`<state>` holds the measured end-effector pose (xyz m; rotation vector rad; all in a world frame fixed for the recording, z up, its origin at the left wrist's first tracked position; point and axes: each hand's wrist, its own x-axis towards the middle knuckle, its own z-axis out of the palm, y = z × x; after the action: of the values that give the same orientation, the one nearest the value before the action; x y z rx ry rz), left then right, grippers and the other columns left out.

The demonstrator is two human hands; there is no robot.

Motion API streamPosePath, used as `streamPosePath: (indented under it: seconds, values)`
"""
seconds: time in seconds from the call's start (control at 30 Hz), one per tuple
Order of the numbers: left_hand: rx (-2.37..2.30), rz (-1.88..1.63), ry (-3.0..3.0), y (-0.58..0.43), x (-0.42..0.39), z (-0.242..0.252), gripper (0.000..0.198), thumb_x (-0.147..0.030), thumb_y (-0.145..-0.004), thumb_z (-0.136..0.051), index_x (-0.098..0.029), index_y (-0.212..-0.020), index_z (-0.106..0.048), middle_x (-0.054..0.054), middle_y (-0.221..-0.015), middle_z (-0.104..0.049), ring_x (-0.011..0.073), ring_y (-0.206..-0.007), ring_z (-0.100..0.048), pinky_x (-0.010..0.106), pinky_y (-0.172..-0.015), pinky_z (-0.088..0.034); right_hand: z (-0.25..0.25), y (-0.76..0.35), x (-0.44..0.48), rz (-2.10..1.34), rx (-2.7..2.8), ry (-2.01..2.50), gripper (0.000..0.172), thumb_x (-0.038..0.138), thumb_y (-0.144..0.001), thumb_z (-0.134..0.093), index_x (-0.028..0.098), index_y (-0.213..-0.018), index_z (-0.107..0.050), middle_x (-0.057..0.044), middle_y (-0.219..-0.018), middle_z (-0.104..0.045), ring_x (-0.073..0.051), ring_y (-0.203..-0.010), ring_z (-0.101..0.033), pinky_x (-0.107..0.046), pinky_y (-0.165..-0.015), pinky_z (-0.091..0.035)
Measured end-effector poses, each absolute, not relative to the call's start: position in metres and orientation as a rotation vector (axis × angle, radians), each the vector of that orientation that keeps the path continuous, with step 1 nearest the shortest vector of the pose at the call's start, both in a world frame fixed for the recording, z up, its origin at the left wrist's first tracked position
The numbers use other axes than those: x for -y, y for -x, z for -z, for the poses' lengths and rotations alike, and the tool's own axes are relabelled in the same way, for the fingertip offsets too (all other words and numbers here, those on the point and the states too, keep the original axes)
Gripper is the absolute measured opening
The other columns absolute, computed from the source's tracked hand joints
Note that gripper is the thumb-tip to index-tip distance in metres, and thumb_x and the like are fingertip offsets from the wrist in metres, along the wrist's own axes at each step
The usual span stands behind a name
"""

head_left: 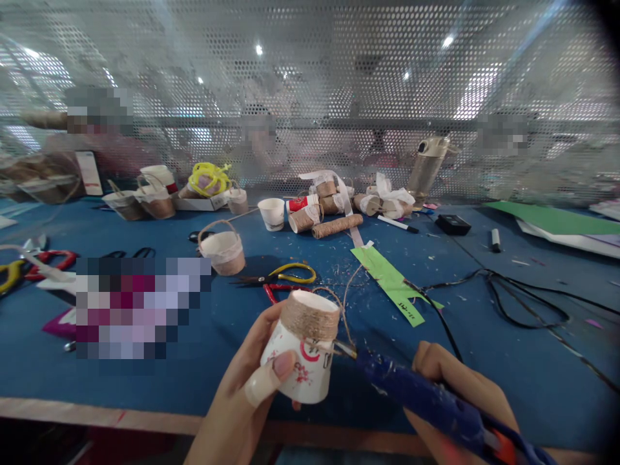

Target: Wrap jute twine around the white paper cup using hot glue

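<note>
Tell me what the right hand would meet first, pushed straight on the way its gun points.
Most likely the cup in the left hand: the gun in the right hand points its nozzle at the cup's side. Whether they touch is unclear.

Rough string [310, 321] around a smooth paper cup [301, 381], near. Smooth plastic with pale scuffs on the glue gun [419, 394], near right. Holey metal on the far screen [339, 71].

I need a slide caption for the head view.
Left hand holds a partly twine-wrapped cup; right hand points a blue glue gun at it.
</note>
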<state>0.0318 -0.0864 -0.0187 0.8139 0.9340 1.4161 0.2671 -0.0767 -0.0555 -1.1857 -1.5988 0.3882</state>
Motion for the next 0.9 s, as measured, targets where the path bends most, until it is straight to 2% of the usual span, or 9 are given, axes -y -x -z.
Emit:
streamPosePath:
  seconds: [0.13,0.23,0.43,0.53,0.63,0.77,0.83,0.9]
  values:
    - [-0.911,-1.421,-0.839,-0.032,0.087,0.019,0.046,-0.039,-0.082,-0.087,-0.027,-0.125,-0.075,0.009,-0.097,-0.080,0.0216,-0.069,-0.075,0.018,-0.041,-0.055,0.055,-0.267,0.077,-0.385,1.602,1.205,0.045,0.037,-0.084,-0.073,0.024,-0.056,-0.040,0.003,-0.053,-0.039,-0.010,-0.043,-0.033,-0.025,-0.040,-0.030]
    - [-0.894,-1.412,-0.858,-0.032,0.087,0.018,0.041,-0.037,-0.084,-0.087,-0.028,-0.123,-0.076,0.008,-0.094,-0.082,0.0222,-0.068,-0.076,0.015,-0.038,-0.052,0.055,-0.268,0.077,-0.389,1.604,1.214,0.044,0.036,-0.084,-0.072,0.024,-0.057,-0.040,0.003,-0.054,-0.039,-0.010,-0.043,-0.034,-0.025,-0.040,-0.030]
    - [-0.926,-1.409,-0.834,-0.033,0.087,0.018,0.050,-0.039,-0.081,-0.088,-0.025,-0.127,-0.074,0.010,-0.100,-0.083,0.0230,-0.069,-0.077,0.019,-0.042,-0.057,0.050,-0.268,0.079,-0.409,1.617,1.218,0.043,0.034,-0.085,-0.070,0.024,-0.058,-0.039,0.004,-0.055,-0.040,-0.010,-0.044,-0.035,-0.025,-0.042,-0.032]
    - [-0.900,-1.457,-0.850,-0.035,0.084,0.020,0.045,-0.039,-0.080,-0.089,-0.025,-0.121,-0.078,0.009,-0.099,-0.084,0.0244,-0.074,-0.080,0.026,-0.060,-0.066,0.045,-0.272,0.080,-0.424,1.643,1.219,0.039,0.027,-0.084,-0.071,0.024,-0.059,-0.040,0.005,-0.055,-0.039,-0.010,-0.044,-0.036,-0.024,-0.042,-0.033]
    - [-0.909,-1.513,-0.808,-0.036,0.083,0.022,0.041,-0.039,-0.078,-0.091,-0.026,-0.115,-0.082,0.008,-0.106,-0.084,0.0287,-0.090,-0.080,0.034,-0.081,-0.067,0.040,-0.277,0.082,-0.440,1.693,1.204,0.033,0.020,-0.084,-0.070,0.024,-0.063,-0.044,0.006,-0.058,-0.043,-0.011,-0.046,-0.040,-0.023,-0.044,-0.038]
    - [-0.973,-1.471,-0.764,-0.034,0.085,0.024,0.046,-0.040,-0.077,-0.091,-0.028,-0.119,-0.079,0.007,-0.111,-0.083,0.0353,-0.112,-0.074,0.036,-0.087,-0.062,0.032,-0.274,0.083,-0.326,1.623,1.159,0.026,0.017,-0.090,-0.066,0.026,-0.072,-0.049,0.007,-0.060,-0.047,-0.011,-0.047,-0.047,-0.023,-0.045,-0.041]
    - [-0.993,-1.437,-0.760,-0.033,0.087,0.023,0.047,-0.041,-0.078,-0.090,-0.029,-0.122,-0.077,0.007,-0.112,-0.082,0.0366,-0.116,-0.072,0.036,-0.088,-0.060,0.029,-0.266,0.082,-0.260,1.497,1.171,0.023,0.019,-0.093,-0.068,0.027,-0.075,-0.056,0.007,-0.060,-0.053,-0.011,-0.045,-0.050,-0.024,-0.045,-0.041]
    - [-1.005,-1.414,-0.767,-0.033,0.089,0.021,0.049,-0.042,-0.079,-0.090,-0.030,-0.124,-0.075,0.007,-0.116,-0.082,0.0348,-0.114,-0.073,0.035,-0.087,-0.059,0.026,-0.255,0.080,-0.266,1.462,1.104,0.018,0.026,-0.089,-0.077,0.028,-0.078,-0.063,0.005,-0.073,-0.068,-0.014,-0.056,-0.064,-0.023,-0.056,-0.053]
